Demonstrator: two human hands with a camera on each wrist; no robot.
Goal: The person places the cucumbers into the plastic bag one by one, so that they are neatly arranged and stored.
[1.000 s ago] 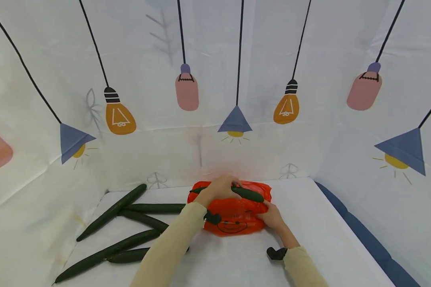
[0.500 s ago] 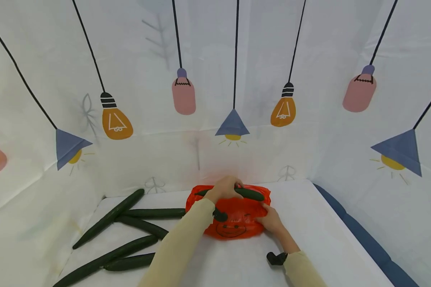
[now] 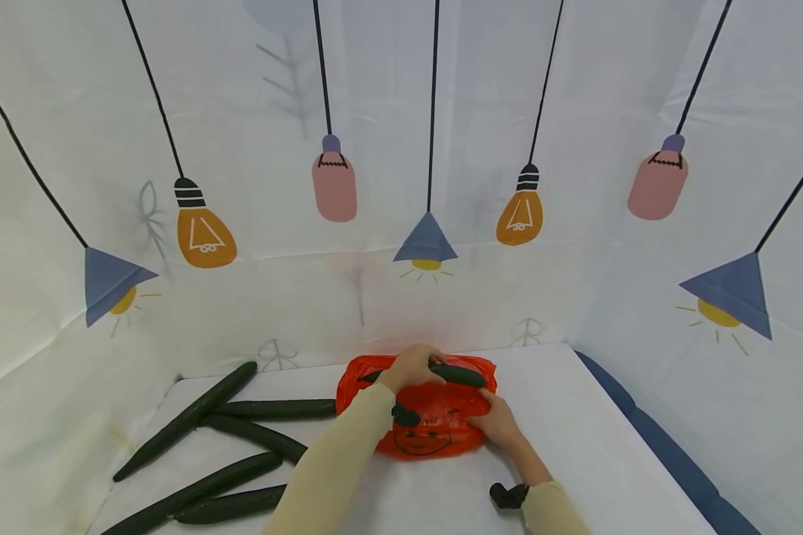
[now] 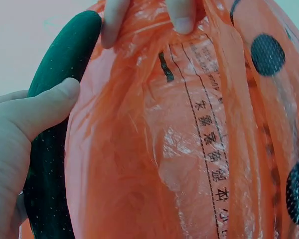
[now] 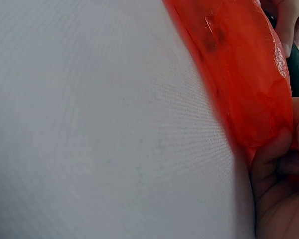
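Note:
My left hand (image 3: 415, 368) grips a dark green cucumber (image 3: 460, 375) around its middle, lying lengthwise across the upper side of a red plastic bag (image 3: 442, 416). In the left wrist view the thumb lies along the cucumber (image 4: 50, 174), whose rounded end points up beside the crinkled bag (image 4: 114, 149) with printed black characters. The right hand (image 3: 498, 420) pinches the bag's right edge, close to the cucumber's end. In the right wrist view its curled fingers (image 5: 271, 159) hold a fold of the red film (image 5: 254, 74). A smiling face is printed on the bag's front.
Several long cucumbers (image 3: 187, 420) lie on the left of the white table (image 3: 609, 461), some crossing or touching each other. Behind stands a white cloth wall (image 3: 261, 297) printed with lamps. A dark blue padded edge (image 3: 669, 446) runs along the table's right side.
The head view has tilted up slightly, so everything sits lower and a little further left. Both hands keep their holds on the cucumber and the bag, with hardly any movement.

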